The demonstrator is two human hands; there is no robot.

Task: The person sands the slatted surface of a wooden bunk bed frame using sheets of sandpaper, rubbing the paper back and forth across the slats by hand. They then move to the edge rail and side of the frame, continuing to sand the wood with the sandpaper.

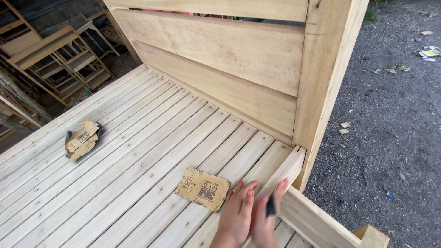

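My right hand [266,220] is at the bottom centre, fingers closed on a small dark piece of sandpaper [271,205] that is pressed against the inner edge of the bed's side rail [294,163]. Flat beside it and touching it lies my left hand [235,215], fingers stretched out over the wooden slats [151,138] and holding nothing. A flat brown sheet of sandpaper [203,188] with printing on its back rests on the slats just left of my left fingertips.
A crumpled wad of brown sandpaper [81,140] lies on the slats at the left. The pale wood headboard [220,55] and its corner post [321,78] rise behind. Gravel ground [395,138] lies to the right, stacked wooden frames [55,59] to the far left.
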